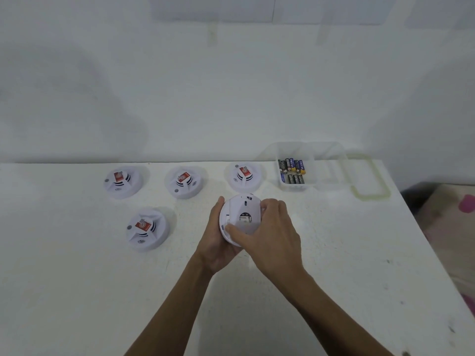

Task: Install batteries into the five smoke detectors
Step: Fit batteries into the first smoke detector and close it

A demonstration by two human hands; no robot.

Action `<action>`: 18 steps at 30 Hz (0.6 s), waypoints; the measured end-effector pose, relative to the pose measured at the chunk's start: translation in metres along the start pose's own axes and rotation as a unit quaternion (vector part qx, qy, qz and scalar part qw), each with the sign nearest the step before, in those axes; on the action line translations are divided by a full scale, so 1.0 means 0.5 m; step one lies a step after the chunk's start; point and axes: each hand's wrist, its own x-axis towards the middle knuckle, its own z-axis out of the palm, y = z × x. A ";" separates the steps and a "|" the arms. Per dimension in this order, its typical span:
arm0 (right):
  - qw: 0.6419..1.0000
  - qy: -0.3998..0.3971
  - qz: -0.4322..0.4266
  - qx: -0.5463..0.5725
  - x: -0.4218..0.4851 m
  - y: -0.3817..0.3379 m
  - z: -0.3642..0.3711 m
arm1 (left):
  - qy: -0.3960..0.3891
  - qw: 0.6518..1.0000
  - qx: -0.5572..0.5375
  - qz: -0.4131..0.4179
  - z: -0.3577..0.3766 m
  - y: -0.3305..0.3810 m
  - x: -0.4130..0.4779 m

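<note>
Both hands hold one white smoke detector (240, 209) above the table's middle, its back side turned up toward me. My left hand (218, 242) cups it from below and the left. My right hand (270, 235) grips its rim from the right, thumb on the near edge. Several other detectors lie face up with red stickers: three in a back row (122, 181), (183, 181), (244, 176), and one nearer at the left (147, 228). A clear plastic box (295, 187) at the back right holds several batteries (293, 170).
The white table (334, 253) meets a white wall at the back. The box's clear lid (370, 176) with a greenish rim lies right of the box. Beyond the table's right edge I see the floor and a pink object (466, 202).
</note>
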 end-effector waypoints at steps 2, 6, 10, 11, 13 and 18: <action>1.000 -0.001 0.009 0.011 0.001 0.002 0.003 | 0.016 1.000 -0.003 0.006 -0.001 -0.008 0.006; 0.999 0.000 0.013 0.030 0.002 0.003 0.006 | -0.021 0.998 0.044 0.038 -0.006 -0.013 0.012; 0.999 0.004 -0.004 0.047 0.003 0.006 0.007 | -0.062 0.997 0.001 0.036 -0.013 -0.016 0.015; 0.998 0.005 -0.006 0.055 0.005 0.007 0.007 | -0.056 0.998 -0.002 0.035 -0.014 -0.015 0.017; 0.997 0.003 -0.007 0.083 0.008 0.008 0.009 | -0.027 0.999 -0.004 0.032 -0.011 -0.012 0.015; 0.979 -0.005 -0.030 0.202 0.007 0.017 0.009 | -0.066 0.997 0.001 0.034 -0.006 0.007 -0.003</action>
